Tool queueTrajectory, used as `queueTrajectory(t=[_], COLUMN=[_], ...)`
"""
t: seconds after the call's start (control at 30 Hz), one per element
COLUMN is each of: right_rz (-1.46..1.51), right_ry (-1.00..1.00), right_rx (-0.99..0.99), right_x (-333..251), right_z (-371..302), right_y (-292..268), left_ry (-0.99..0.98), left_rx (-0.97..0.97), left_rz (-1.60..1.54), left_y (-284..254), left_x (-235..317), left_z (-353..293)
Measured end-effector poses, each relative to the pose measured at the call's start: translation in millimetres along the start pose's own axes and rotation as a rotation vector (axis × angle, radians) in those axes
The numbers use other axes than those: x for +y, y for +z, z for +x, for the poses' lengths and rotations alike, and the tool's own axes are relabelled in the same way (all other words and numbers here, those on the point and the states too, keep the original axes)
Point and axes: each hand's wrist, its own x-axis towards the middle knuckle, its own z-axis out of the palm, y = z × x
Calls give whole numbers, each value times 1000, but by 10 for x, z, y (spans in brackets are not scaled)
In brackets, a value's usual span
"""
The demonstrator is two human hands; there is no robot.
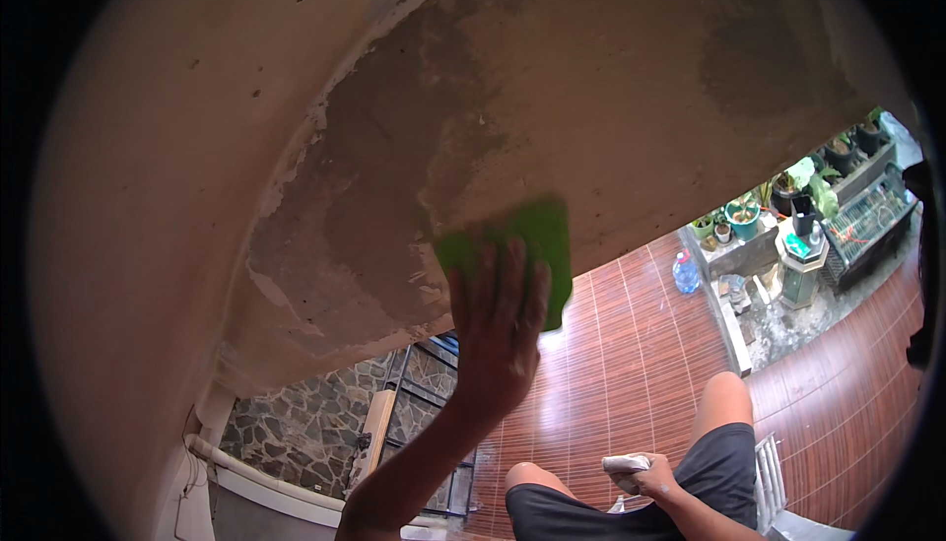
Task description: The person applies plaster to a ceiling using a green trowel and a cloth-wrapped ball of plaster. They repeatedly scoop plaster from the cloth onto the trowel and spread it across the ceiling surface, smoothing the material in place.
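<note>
My left hand (pixel 498 314) is raised, with its fingers laid over a flat green sheet (pixel 554 236). It holds the sheet against the underside of a plastered surface (pixel 581 107) overhead. Motion blurs the sheet's upper edge, and its material is unclear. Grey damp-looking patches, pale plaster smears and a ragged flaking edge mark the surface around the hand. Down by my lap, my right hand (pixel 652 477) is closed around a small whitish object (pixel 627 463). Pale smears show on that hand's fingers, and they partly hide the object, so its kind is not clear.
Below lies a red-brown striped tile floor (pixel 631 334). Potted plants (pixel 742 213), a water bottle (pixel 686 272), a pedestal (pixel 800 270) and a dark wire cage (pixel 867 226) stand to the right. At lower left are a metal frame (pixel 424 388), a wooden board (pixel 372 438) and stone paving (pixel 296 433).
</note>
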Motion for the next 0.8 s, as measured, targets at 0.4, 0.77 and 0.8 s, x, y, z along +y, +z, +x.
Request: queueTrajectory(t=[0.4, 0.77, 0.8], right_rz=[21, 1, 3], right_ry=[34, 1, -6], right_rx=[-6, 50, 45], right_x=[-144, 37, 12], right_z=[-79, 55, 37], right_y=[57, 7, 6], left_ry=[60, -58, -60], left_rx=[409, 196, 171], left_rz=[207, 328, 349], left_y=[-498, -266, -210], left_x=[-659, -600, -543], left_z=[782, 824, 771])
